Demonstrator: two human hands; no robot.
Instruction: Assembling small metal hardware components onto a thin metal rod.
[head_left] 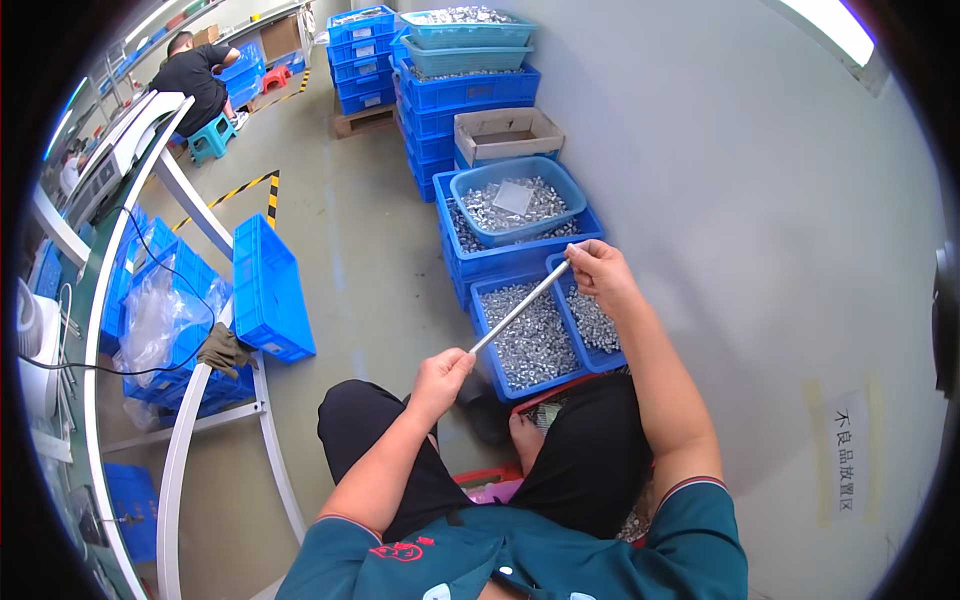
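A slim, straight silvery metal rod point(520, 307) stretches slantwise between my two hands. Its lower left end is in my left hand point(442, 383), whose fingers are closed around it above my left knee. At the upper right end my right hand point(601, 275) pinches the tip between thumb and fingers. Beneath the rod is a blue bin point(482, 322) full of small shiny metal parts point(530, 352). A second blue bin point(552, 264) of similar parts lies below my right hand, partly hidden by my forearm.
A light-blue basin point(460, 205) of metal parts sits on a larger blue crate point(450, 240), with stacked crates point(430, 120) beyond. On the left are a white-framed workbench point(185, 430), a glove point(224, 350) and a blue crate point(270, 295). Another person point(190, 80) sits far off. A wall rises at right.
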